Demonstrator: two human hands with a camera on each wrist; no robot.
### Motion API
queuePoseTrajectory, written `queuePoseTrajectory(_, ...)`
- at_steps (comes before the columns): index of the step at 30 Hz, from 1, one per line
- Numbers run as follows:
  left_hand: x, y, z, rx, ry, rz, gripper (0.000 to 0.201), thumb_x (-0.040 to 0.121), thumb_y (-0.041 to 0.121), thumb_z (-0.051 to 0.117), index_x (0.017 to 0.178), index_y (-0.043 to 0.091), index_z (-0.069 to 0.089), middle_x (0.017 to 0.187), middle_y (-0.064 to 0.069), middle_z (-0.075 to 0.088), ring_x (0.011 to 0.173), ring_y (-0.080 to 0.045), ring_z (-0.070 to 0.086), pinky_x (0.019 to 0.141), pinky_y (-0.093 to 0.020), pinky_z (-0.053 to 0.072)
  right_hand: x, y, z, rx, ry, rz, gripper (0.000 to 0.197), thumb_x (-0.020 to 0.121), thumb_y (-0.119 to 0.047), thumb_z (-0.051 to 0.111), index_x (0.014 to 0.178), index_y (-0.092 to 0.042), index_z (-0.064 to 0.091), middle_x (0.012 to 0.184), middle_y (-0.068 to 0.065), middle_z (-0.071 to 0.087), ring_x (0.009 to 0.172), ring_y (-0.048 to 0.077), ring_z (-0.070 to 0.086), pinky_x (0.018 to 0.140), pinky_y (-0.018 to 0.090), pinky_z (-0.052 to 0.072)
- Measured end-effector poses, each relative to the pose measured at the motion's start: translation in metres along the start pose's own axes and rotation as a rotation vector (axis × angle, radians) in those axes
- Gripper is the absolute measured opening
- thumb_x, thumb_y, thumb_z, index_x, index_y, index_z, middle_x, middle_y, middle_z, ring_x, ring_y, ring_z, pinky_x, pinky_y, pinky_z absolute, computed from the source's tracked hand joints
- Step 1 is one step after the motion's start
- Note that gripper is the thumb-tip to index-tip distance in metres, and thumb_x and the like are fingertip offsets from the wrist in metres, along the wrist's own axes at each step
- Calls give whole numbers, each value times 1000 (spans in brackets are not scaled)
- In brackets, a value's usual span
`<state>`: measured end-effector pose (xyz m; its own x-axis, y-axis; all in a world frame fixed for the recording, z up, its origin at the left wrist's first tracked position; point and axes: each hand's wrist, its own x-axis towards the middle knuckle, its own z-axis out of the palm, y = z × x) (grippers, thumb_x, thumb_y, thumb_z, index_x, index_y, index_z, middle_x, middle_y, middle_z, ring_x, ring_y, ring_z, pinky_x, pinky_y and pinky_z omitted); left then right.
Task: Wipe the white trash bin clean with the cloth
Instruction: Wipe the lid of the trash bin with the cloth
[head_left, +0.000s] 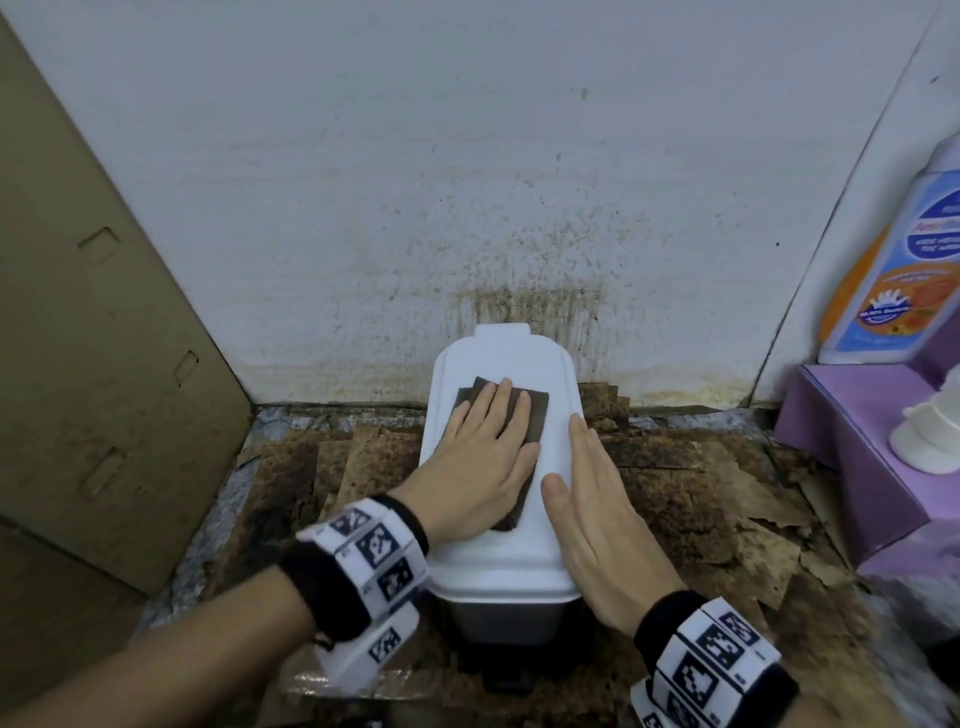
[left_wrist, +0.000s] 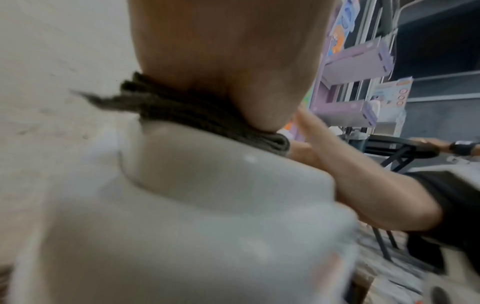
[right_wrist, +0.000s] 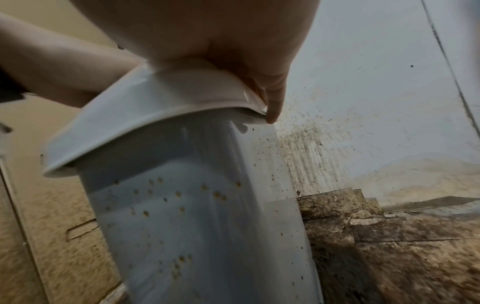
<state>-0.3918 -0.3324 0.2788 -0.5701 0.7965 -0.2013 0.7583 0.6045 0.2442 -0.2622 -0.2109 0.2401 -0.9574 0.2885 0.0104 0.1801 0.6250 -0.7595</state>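
The white trash bin (head_left: 501, 467) stands on the stained floor (head_left: 701, 499) against the spattered wall (head_left: 467, 182), between a cardboard sheet (head_left: 93, 338) on the left and a purple shelf (head_left: 857, 441) holding a bottle (head_left: 898, 260) on the right. The left hand (head_left: 483, 457) lies flat on the lid with its fingers straight, pressing the folded dark cloth (head_left: 524, 410) against the lid's top; it clasps nothing, only bears down on the cloth. The right hand (head_left: 602, 519) is likewise flat and open, resting along the right edge of the lid, seemingly to steady the bin, and the right wrist view shows its fingertip at the lid's rim (right_wrist: 161, 123). The lid looks white and free of marks from the head view, so the top seems nearly or wholly wiped, though the part under the hands is hidden. The bin's side (right_wrist: 197, 205) is another matter: the right wrist view shows it dotted with many small brown specks, so the walls appear not yet cleaned. By my judgement the task is in its early part, with the lid in hand and the sides, and perhaps the front and back, left to do.
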Motion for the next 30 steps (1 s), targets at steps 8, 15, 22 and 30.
queuePoseTrajectory(8, 73, -33, -37, 61, -82, 51, 62, 112, 38, 18, 163, 13, -6, 170, -9, -17, 157, -21, -17, 126, -43, -7, 1, -3, -3, -47, -27, -8, 76, 99, -63, 18, 158, -31, -19, 164, -23, -23, 144, -15, -23, 115, 11, -7)
queuePoseTrajectory(15, 120, -38, -61, 102, -63, 40, 61, 112, 37, 19, 163, 7, 1, 171, -12, 1, 158, -24, 0, 125, -39, 1, 3, -2, -2, -55, -31, -3, 78, 98, -66, 17, 158, -31, -18, 164, -24, -22, 144, -15, -24, 118, 14, -5)
queuePoseTrajectory(22, 123, -42, -57, 114, -19, 58, 60, 113, 36, 19, 163, 7, 2, 171, -12, 2, 158, -25, 3, 123, -37, 1, 3, -2, -1, -52, -27, -8, 78, 98, -66, 18, 158, -31, -18, 164, -23, -22, 144, -15, -23, 119, 15, -5)
queuePoseTrajectory(30, 82, -42, -31, 66, -1, 111, 61, 112, 38, 18, 163, 13, -4, 171, -7, -14, 158, -20, -14, 126, -44, -5, 2, -3, -1, -49, -21, -4, 78, 98, -66, 18, 159, -31, -16, 165, -22, -20, 145, -14, -21, 121, 17, -3)
